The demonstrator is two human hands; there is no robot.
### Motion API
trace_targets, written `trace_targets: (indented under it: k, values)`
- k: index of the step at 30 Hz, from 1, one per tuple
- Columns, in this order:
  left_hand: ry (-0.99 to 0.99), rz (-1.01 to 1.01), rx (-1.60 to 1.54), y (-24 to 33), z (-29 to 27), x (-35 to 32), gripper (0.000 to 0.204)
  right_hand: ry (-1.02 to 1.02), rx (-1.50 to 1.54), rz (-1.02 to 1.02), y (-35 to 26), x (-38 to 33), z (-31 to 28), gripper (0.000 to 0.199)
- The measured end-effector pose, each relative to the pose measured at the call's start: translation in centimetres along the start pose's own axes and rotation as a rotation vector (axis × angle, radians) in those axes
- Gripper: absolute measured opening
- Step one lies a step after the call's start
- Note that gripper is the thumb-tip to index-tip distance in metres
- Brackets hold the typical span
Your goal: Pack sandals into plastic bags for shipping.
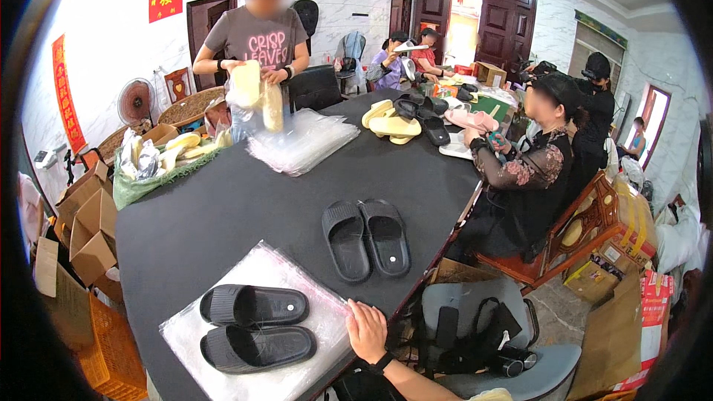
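Note:
My right hand (pixel 369 330), with a black band at the wrist, reaches in from the lower edge. Its fingers lie extended and slightly bent at the right edge of a stack of clear plastic bags (pixel 182 330), with nothing visibly gripped. On that stack rest two black slide slippers (pixel 254 304), side by side, toes to the left. Another pair of black slides (pixel 345 241) lies farther off on the black tabletop (pixel 223 215), just beyond my hand. My left hand is out of view.
Across the table a person holds pale yellow slippers (pixel 246 83) behind more clear bags (pixel 304 141). A green sack (pixel 160 186) of wrapped slippers sits at the left edge. At right, a seated person handles a pink slipper (pixel 475 119). A grey chair (pixel 471 312) stands beside me.

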State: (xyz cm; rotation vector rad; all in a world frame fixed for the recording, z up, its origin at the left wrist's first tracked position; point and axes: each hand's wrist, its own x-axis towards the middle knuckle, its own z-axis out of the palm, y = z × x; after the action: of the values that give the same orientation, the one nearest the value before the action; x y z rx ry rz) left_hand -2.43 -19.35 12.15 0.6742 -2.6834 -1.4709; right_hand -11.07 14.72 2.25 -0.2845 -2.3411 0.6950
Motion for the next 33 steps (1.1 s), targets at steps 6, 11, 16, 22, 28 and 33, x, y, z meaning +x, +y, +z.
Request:
trace_targets:
  k: [6, 11, 16, 22, 28, 33]
  values:
    - [-0.038, -0.077, 0.066, 2.9, 0.3, 0.2, 0.058, -0.007, 0.017, 0.024, 0.0, 0.3, 0.0, 0.041]
    - [0.057, 0.025, 0.168, -0.1, 1.7, 1.3, 0.060, -0.015, 0.024, 0.032, -0.3, 0.8, -0.7, 0.041]
    - [0.140, 0.111, 0.438, -4.6, 1.6, 2.4, 0.064, -0.016, 0.054, 0.027, -0.4, 0.9, -0.7, 0.040]
    - [0.093, 0.035, 0.302, -3.7, 1.2, 2.2, 0.069, -0.017, 0.059, 0.011, -0.6, 0.9, -0.9, 0.040]
    - [0.056, -0.189, 0.099, 2.4, 0.9, -0.4, 0.064, -0.036, 0.021, 0.001, -0.4, 0.7, -0.6, 0.041]
    - [-0.037, -0.211, -0.087, -1.3, 0.7, 1.9, 0.054, -0.006, 0.001, 0.003, -0.3, 0.7, -0.9, 0.041]
